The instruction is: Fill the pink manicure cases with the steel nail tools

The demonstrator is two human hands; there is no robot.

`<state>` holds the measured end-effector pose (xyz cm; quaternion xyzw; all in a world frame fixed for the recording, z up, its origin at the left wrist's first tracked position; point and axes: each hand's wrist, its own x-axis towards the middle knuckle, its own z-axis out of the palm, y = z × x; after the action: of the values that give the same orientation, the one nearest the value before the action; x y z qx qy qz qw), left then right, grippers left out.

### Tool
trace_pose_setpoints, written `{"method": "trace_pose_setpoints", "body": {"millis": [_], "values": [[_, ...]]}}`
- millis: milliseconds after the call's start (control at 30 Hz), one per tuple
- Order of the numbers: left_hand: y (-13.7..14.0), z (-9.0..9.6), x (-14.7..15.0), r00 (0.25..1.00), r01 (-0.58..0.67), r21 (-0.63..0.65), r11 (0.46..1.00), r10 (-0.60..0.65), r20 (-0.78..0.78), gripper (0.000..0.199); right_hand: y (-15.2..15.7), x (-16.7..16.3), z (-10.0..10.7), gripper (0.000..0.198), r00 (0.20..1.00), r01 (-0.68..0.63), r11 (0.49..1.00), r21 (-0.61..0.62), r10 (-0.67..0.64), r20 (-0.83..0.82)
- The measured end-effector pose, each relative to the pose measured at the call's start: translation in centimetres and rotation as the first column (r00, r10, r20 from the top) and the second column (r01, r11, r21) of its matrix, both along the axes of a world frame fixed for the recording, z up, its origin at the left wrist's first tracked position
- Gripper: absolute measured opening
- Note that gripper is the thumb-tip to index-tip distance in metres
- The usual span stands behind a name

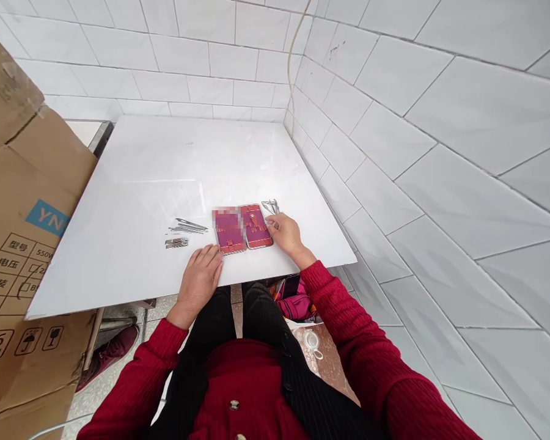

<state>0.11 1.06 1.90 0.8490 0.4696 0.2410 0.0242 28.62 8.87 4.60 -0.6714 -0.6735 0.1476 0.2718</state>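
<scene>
An open manicure case [259, 239] with a purple lining and orange-red loops lies on the white table; part of it is pixelated. My left hand [202, 274] lies flat, fingers stretched out, with its fingertips at the case's lower left edge. My right hand [285, 234] is pinched at the right edge of the case; whatever is between the fingertips is too small to make out. Just beyond it are small metal scissors [270, 206], partly hidden by the hand. To the left of the case lie several thin metal nail tools [189, 227] and nail clippers [176, 242].
The white table [151, 153] meets tiled walls at the back and right. A large cardboard box [32, 201] stands along its left side. Below the front edge are a pink bag [296, 305] and a brown surface with a white round item [310, 340].
</scene>
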Motion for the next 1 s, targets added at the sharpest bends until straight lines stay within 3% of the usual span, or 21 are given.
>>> {"method": "trace_pose_setpoints", "body": {"millis": [167,300,467,633,1000], "values": [[0.0,-0.5,0.0,1.0,0.0,0.042,0.999,-0.001,0.015,0.036,-1.0,-5.1,0.4,0.02,0.971,-0.2,0.974,0.111,0.212,-0.113],[0.1,-0.8,0.0,1.0,0.008,0.092,0.996,-0.01,0.02,0.034,-1.2,-10.1,1.4,0.016,0.93,-0.363,0.931,0.026,0.364,-0.05],[0.1,-0.7,-0.1,0.999,0.031,0.137,0.99,-0.033,0.014,0.028,-0.2,-15.3,3.9,0.02,0.836,-0.529,0.843,-0.096,0.537,0.113],[0.0,-0.6,-0.1,0.999,0.034,0.158,0.987,-0.039,0.025,0.024,0.8,-18.3,5.7,0.025,0.761,-0.567,0.805,-0.175,0.593,0.262],[-0.2,-1.0,0.1,1.0,0.018,0.184,0.983,-0.021,0.012,0.025,2.0,-18.8,4.6,0.029,0.782,-0.481,0.837,-0.26,0.544,0.303]]}}
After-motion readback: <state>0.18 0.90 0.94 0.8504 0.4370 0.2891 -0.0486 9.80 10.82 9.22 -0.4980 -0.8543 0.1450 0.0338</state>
